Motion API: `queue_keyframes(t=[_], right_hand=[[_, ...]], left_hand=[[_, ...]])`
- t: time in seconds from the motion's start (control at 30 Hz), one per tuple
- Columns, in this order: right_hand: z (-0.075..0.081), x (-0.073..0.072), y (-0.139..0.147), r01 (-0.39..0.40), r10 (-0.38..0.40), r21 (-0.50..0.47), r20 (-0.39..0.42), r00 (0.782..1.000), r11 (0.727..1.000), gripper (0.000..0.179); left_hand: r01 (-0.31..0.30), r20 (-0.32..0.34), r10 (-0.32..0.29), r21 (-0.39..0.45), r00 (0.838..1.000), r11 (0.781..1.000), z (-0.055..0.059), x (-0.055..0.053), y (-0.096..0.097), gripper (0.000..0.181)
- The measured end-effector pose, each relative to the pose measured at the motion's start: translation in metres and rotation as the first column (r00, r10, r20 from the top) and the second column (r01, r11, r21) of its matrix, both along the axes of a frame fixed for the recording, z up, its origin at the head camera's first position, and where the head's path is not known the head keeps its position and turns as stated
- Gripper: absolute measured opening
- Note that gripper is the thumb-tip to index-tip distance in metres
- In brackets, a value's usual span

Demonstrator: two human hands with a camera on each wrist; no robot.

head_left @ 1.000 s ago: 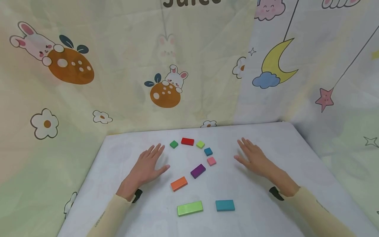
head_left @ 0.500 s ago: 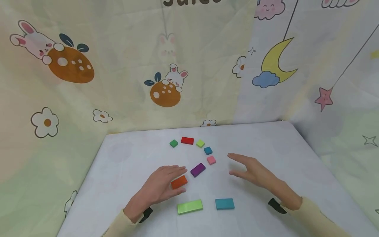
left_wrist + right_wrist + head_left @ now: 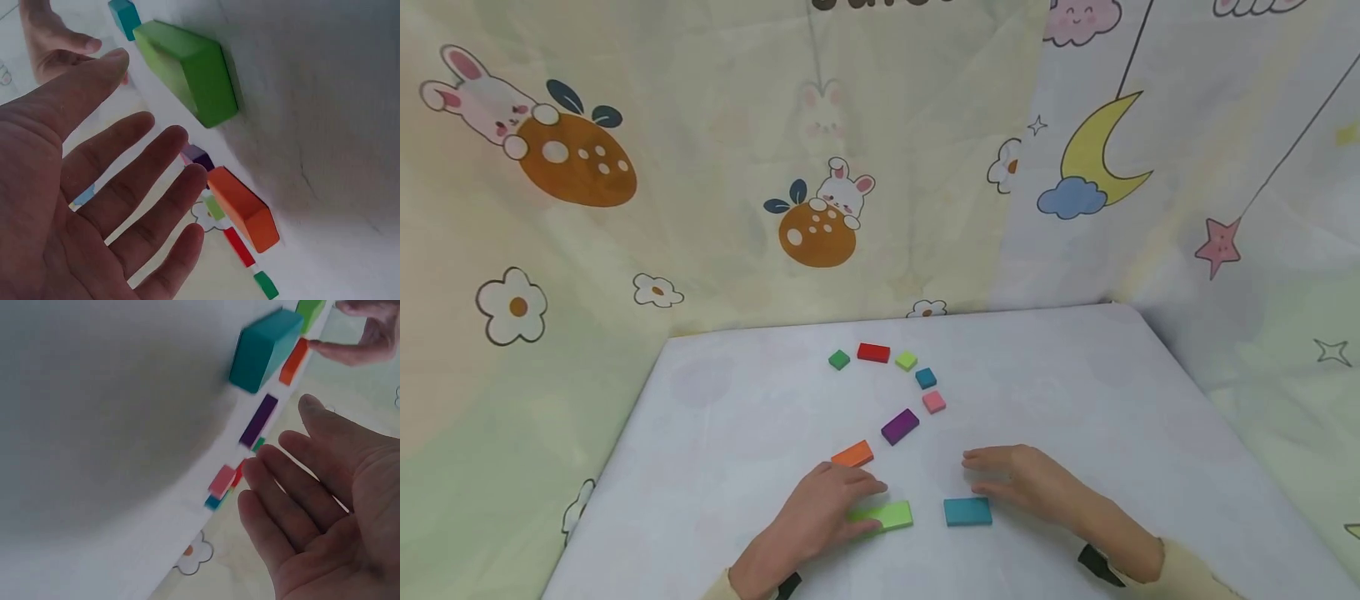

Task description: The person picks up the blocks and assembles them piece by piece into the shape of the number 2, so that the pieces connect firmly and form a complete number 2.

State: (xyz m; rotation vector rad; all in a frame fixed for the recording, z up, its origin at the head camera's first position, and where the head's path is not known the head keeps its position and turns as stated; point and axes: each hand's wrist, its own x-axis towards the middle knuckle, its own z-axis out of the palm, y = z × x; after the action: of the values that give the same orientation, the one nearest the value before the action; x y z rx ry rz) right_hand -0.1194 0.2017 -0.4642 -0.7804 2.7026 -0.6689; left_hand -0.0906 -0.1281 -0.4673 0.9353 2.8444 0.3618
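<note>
My left hand (image 3: 823, 512) hovers over the left part of a long light green block (image 3: 891, 516), thumb and fingers spread apart. In the left wrist view its fingers (image 3: 134, 181) are extended and nothing lies between them and the green block (image 3: 187, 69). My right hand (image 3: 1037, 483) is just right of and above a teal block (image 3: 967, 512), fingers loosely bent and holding nothing. The right wrist view shows the teal block (image 3: 265, 350) beyond the fingertips. An orange block (image 3: 853, 454) lies just past my left fingers, partly covered by them.
Farther back, a curved row holds a purple block (image 3: 900, 427), a pink block (image 3: 934, 402), a blue block (image 3: 926, 378), a small lime block (image 3: 906, 360), a red block (image 3: 874, 352) and a dark green block (image 3: 839, 359). A printed cloth wall (image 3: 722, 233) stands behind the white table (image 3: 1037, 375).
Both hands have come back toward the near blocks. The left moved down and right from beside the row to the light green block; the right moved down to the teal block. The blocks stayed put.
</note>
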Motion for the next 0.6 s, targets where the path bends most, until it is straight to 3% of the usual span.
queue_keyframes(t=[0.2, 0.6], right_hand=[[-0.001, 0.017, -0.011, -0.041, 0.053, 0.117, -0.099, 0.994, 0.992, 0.04], [-0.003, 0.029, -0.019, -0.045, 0.072, 0.194, -0.134, 0.988, 0.98, 0.043]], left_hand=[[0.009, -0.061, -0.01, -0.021, 0.998, 1.0, -0.005, 0.007, 0.004, 0.043], [-0.008, -0.063, 0.006, -0.036, 0.998, 0.999, -0.009, 0.011, 0.01, 0.041]])
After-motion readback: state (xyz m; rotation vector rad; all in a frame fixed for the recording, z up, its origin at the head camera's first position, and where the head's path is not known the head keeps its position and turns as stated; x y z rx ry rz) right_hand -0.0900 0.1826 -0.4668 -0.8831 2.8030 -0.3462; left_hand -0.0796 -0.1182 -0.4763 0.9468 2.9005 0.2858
